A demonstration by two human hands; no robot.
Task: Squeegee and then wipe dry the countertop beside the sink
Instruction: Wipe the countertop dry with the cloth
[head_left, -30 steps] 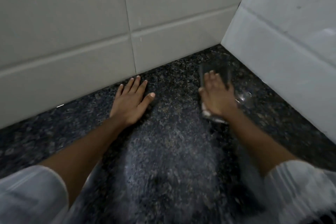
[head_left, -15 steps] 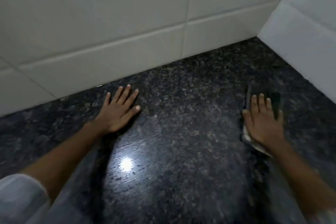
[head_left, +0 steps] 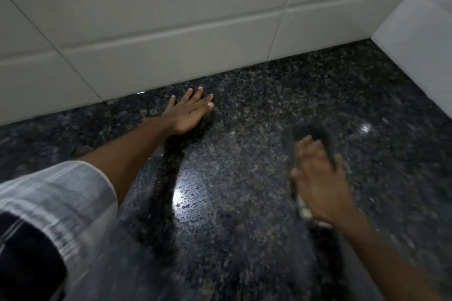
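Observation:
The dark speckled granite countertop (head_left: pixel 256 110) fills the lower view, with a shiny glare patch near its middle. My left hand (head_left: pixel 189 110) lies flat on it, palm down, fingers together, close to the back wall. My right hand (head_left: pixel 318 178) presses down on a dark folded cloth (head_left: pixel 307 133) with a pale edge showing under the wrist. The cloth sits flat on the counter at the right. Motion blur softens the right hand and cloth. No squeegee is in view.
Pale tiled wall (head_left: pixel 171 19) runs along the back of the counter. A second white tiled wall (head_left: pixel 420 51) closes the right side, forming a corner at the upper right. A striped light sleeve (head_left: pixel 56 198) covers my left upper arm.
My right hand has slid the cloth away from the corner, toward me and along the counter. The left hand stays planted flat. The view has shifted, so the corner sits farther right.

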